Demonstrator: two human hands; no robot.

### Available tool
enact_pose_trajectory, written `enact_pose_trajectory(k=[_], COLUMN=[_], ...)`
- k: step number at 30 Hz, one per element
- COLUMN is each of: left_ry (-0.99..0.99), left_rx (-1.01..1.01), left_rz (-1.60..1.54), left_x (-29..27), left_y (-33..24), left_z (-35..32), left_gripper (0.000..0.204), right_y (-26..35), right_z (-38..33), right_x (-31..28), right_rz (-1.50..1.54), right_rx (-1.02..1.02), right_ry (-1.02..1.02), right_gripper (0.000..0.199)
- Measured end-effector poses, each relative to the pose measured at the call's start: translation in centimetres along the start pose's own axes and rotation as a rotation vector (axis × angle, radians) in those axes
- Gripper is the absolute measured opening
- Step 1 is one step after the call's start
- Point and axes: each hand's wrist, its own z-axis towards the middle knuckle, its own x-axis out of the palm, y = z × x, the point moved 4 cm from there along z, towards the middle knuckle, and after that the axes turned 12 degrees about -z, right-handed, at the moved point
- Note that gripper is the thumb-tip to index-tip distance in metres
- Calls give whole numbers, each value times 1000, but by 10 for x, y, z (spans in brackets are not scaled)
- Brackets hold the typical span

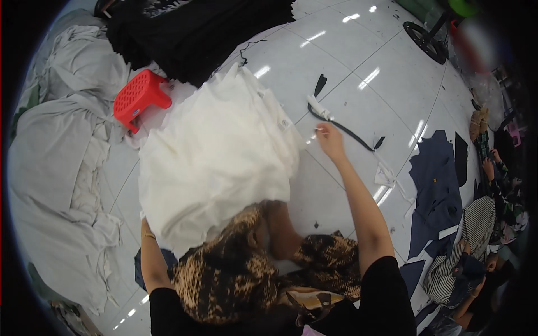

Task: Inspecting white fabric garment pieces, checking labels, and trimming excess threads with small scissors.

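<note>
A thick stack of white fabric pieces lies in front of me, reaching over my knees in patterned brown and black trousers. My left hand is at the stack's near left edge, its fingers hidden by the cloth. My right hand is apart from the stack, to its right, above the floor. Its fingers are pinched together, with something small and pale at the tips that I cannot make out. Just beyond it lie a black strap and a small white roll.
A red plastic stool stands behind the stack. Black fabric lies at the back, large light-grey cloth heaps on the left. Dark blue cut pieces cover floor at right, near other people at work. A wheel stands back right.
</note>
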Motion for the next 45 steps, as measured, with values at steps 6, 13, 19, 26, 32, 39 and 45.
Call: enact_pose_trajectory(k=[6, 13, 19, 26, 32, 39, 45], left_ry=[120, 180, 209, 293, 481, 674, 800], left_rx=[15, 75, 141, 226, 281, 371, 479], left_rz=[71, 158, 219, 300, 434, 546, 624], left_x=[85, 107, 92, 109, 187, 262, 305], left_y=[-16, -39, -55, -79, -100, -113, -120], left_z=[47, 79, 68, 33, 4, -49, -119], left_gripper=[66, 65, 64, 64, 63, 63, 62], right_y=[41, 53, 89, 76, 87, 101, 129], right_z=[64, 57, 37, 15, 7, -9, -25], right_x=[91, 133, 114, 95, 92, 77, 22], right_rz=[-187, -176, 536, 684, 911, 972, 792], right_rx=[194, 336, 265, 256, 550, 479, 300], right_ry=[251, 669, 899, 748, 856, 840, 849], right_gripper=[23, 36, 46, 56, 60, 59, 54])
